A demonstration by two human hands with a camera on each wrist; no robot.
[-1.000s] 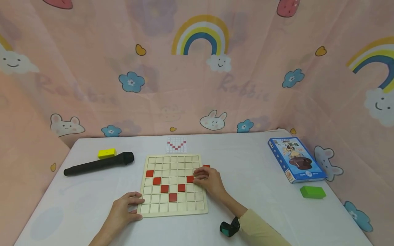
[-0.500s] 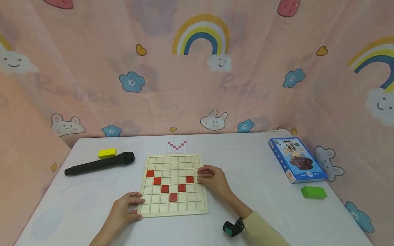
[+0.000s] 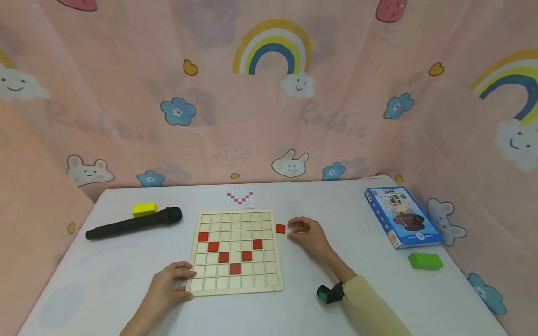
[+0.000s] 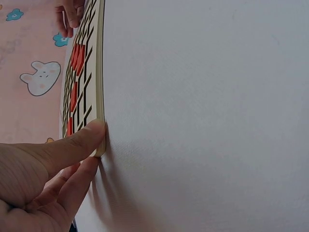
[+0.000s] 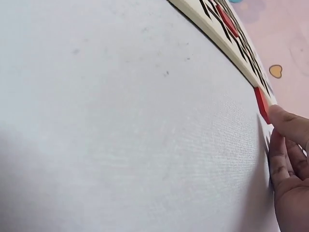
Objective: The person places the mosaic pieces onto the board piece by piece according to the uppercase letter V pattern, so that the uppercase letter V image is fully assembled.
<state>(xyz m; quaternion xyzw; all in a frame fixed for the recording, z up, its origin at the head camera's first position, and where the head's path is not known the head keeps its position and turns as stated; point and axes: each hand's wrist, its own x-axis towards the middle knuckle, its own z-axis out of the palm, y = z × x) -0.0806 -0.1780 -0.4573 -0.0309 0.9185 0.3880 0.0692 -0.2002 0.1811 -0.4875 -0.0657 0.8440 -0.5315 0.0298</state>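
Note:
A cream grid board [image 3: 235, 285] lies flat, with several red square tiles set in its cells in a V-like line. My left hand [image 3: 166, 285] holds the board at its near left corner, the thumb [image 4: 79, 140] on the corner's edge in the left wrist view. A loose red tile [image 3: 280, 228] lies on the table just off the board's right side. Beside that tile is my right hand [image 3: 308, 235], its fingers loosely bent around nothing. In the right wrist view the thumb [image 5: 289, 123] overlaps the tile's end; whether they touch I cannot tell.
Behind the board lies a small pattern card [image 3: 240, 198] with a red V. A black microphone [image 3: 134, 224] and a yellow block [image 3: 145, 209] are at the left. A blue box [image 3: 403, 217] and a green block [image 3: 425, 261] are at the right.
My right hand has drawn back to the right, off the board's edge, so the loose red tile shows fully. My left hand stays on the board's corner.

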